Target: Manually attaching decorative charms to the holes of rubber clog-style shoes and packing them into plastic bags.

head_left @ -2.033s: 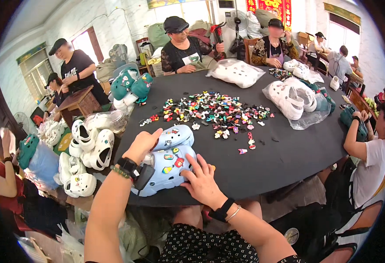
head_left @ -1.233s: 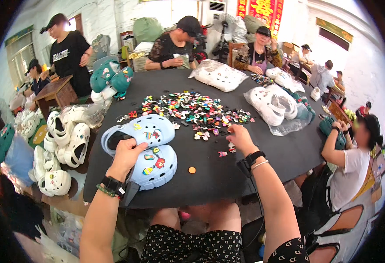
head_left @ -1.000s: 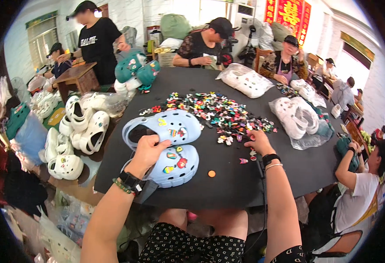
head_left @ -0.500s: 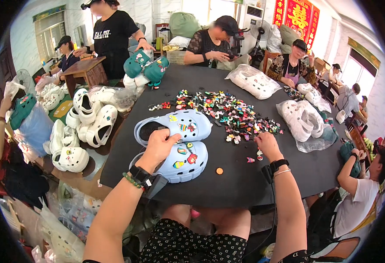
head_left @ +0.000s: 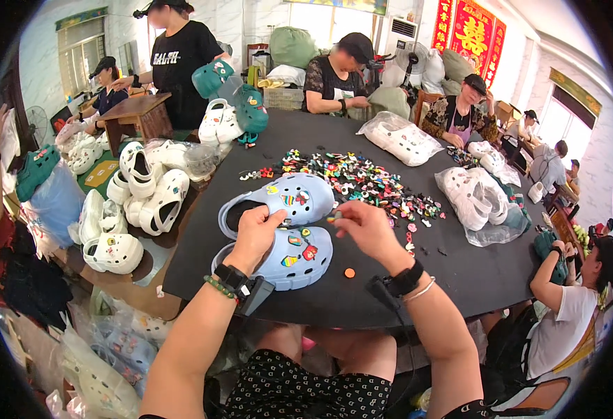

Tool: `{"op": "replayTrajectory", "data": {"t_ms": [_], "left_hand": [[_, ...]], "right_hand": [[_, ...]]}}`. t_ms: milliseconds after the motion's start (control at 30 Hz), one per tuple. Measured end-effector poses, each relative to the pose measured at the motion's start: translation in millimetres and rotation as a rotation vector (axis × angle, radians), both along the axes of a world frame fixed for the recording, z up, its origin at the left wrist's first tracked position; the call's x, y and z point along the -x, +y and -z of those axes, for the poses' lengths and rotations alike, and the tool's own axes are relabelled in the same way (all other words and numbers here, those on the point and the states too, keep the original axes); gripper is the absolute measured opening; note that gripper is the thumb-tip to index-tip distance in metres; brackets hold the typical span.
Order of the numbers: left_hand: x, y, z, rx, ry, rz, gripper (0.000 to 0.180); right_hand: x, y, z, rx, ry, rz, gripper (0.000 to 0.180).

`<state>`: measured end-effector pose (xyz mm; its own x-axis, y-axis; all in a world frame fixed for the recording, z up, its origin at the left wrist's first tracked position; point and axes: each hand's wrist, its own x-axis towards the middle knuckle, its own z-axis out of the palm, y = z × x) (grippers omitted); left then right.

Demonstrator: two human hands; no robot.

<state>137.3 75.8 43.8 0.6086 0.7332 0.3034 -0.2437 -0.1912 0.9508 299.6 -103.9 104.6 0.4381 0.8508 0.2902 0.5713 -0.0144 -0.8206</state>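
Two light blue clogs lie side by side on the black table. The far clog (head_left: 315,187) and the near clog (head_left: 312,269) both carry colourful charms on their uppers. My left hand (head_left: 256,234) grips the far clog at its opening, thumb along the edge; its other fingers are partly hidden. Beside the toes, my right hand (head_left: 371,232) pinches a small shoe charm (head_left: 333,217), its shape too small to make out. Beyond the clogs spreads a heap of mixed charms (head_left: 362,178). One round orange charm (head_left: 349,273) lies alone near the table's front.
Bagged white clogs (head_left: 475,197) lie at right, with another bagged pair (head_left: 401,140) farther back. White clogs (head_left: 163,202) are piled on the left. A person standing at back left holds green clogs (head_left: 253,112). Other people sit around the table (head_left: 425,293).
My right hand has moved left from the edge of the charm heap to the clogs' toes, carrying a small charm. My left hand stays on the clog, which has shifted slightly.
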Motion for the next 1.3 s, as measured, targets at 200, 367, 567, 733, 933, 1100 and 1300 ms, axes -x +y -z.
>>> {"op": "replayTrajectory", "data": {"t_ms": [200, 367, 567, 733, 933, 1100, 1300], "left_hand": [[-0.2, 2.8, 0.9, 0.034, 0.085, 0.049, 0.021], [3.3, 5.0, 1.9, 0.04, 0.071, 0.046, 0.02], [0.9, -4.0, -5.3, 0.059, -0.02, 0.001, 0.02], [6.4, 3.6, -1.1, 0.147, -0.073, 0.034, 0.02], [10.6, -12.7, -19.7, 0.08, 0.034, 0.056, 0.022], [9.3, -9.7, -21.3, -0.073, 0.212, 0.019, 0.025], [1.9, -9.0, -9.4, 0.039, 0.067, -0.04, 0.026]], "right_hand": [[31.7, 45.5, 11.0, -0.129, -0.07, 0.026, 0.022], [47.5, 64.6, 10.2, -0.101, -0.056, 0.111, 0.017], [47.5, 66.3, 0.7, -0.048, -0.197, 0.194, 0.013], [59.3, 73.4, -3.1, -0.018, -0.198, 0.21, 0.016], [41.5, 71.0, 4.5, -0.178, -0.56, 0.318, 0.018], [50.5, 65.7, -2.3, -0.026, -0.654, 0.319, 0.019], [46.3, 58.8, -9.4, 0.051, -0.54, 0.179, 0.016]]}}
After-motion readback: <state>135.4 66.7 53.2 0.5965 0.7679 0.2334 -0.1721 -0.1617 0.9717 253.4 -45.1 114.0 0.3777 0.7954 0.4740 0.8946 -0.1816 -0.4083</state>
